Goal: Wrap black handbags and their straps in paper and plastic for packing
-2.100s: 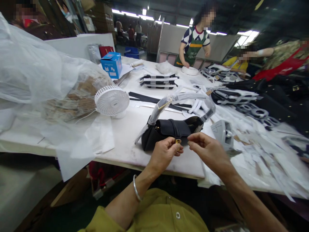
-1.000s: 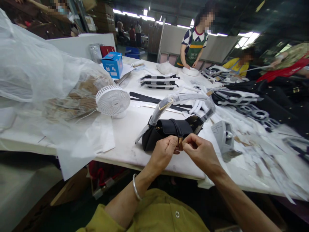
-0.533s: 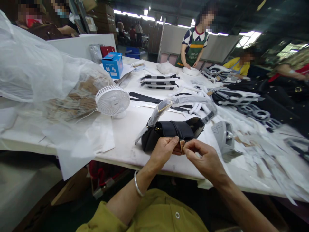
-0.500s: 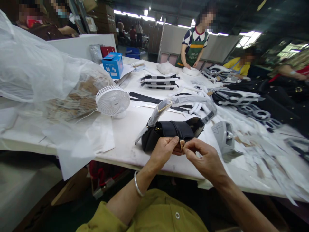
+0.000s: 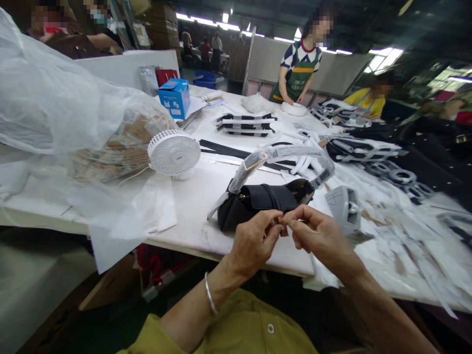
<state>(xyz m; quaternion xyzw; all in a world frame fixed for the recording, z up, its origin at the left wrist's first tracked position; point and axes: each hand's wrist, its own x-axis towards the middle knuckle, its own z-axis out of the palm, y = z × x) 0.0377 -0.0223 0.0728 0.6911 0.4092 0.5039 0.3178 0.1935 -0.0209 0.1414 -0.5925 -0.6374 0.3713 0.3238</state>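
A black handbag (image 5: pixel 239 211) rests on the white table near its front edge, its strap (image 5: pixel 254 162) arching up in clear plastic wrap. At the front of the bag, my left hand (image 5: pixel 254 241) is closed, thumb and forefinger pinching the end of the bag's clasp strap. My right hand (image 5: pixel 317 228) pinches at the same spot from the other side, fingertips against a small gold-brown clasp piece (image 5: pixel 283 230). Fingers of both hands cover most of the clasp, so its exact form is hidden.
Left of the bag stands a white fan (image 5: pixel 175 155), with a blue box (image 5: pixel 174 98) behind it. A large plastic-wrapped bundle (image 5: pixel 110 142) lies far left. Wrapped black straps (image 5: pixel 247 125) lie beyond the bag. A grey dispenser (image 5: pixel 342 209) sits at right. Across the table stands a co-worker (image 5: pixel 298 73).
My left hand has turned, its thumb moving from the top of the flap down to a pinch at the clasp. Both hands are now closer together; the bag stays in place.
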